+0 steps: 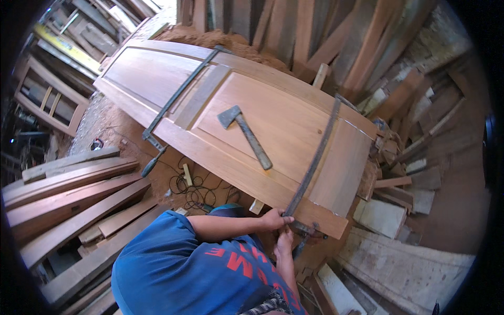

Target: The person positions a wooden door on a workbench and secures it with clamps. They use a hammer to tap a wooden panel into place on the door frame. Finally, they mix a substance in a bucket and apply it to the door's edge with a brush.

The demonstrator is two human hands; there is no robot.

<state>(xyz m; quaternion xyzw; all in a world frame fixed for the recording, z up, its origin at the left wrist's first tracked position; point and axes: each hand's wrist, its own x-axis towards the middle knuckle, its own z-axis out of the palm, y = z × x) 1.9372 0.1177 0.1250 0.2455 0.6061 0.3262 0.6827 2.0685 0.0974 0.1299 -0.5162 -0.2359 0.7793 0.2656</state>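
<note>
- I have the left hand (275, 220) closed around the near end of the long bar of the near clamp (319, 157); the right hand (284, 241) is just below it, beside the clamp's lower end, but I cannot tell how its fingers are set.
- The near clamp lies across the panelled door (283, 126), close to the door's right end, its far end at the opposite edge.
- I judge the near clamp heavy for its width and very stiff: a long metal bar, so it should swing awkwardly if I take it by one end alone.
- The best hold I see is the bar just inside the near edge, fingers wrapped fully round, with the other hand on the dark handle below. The worn metal could feel slick, so I would want a firm grip.
- The door looks heavy and rigid, yet its pale wood would probably dent under a knock; I would lift it only by its thick outer frame, with a hand at each end.
- The hatchet (252, 140) lies loose on the middle panel, and I expect it would slide if the door tipped. The far clamp (184, 89) crosses further left.
</note>
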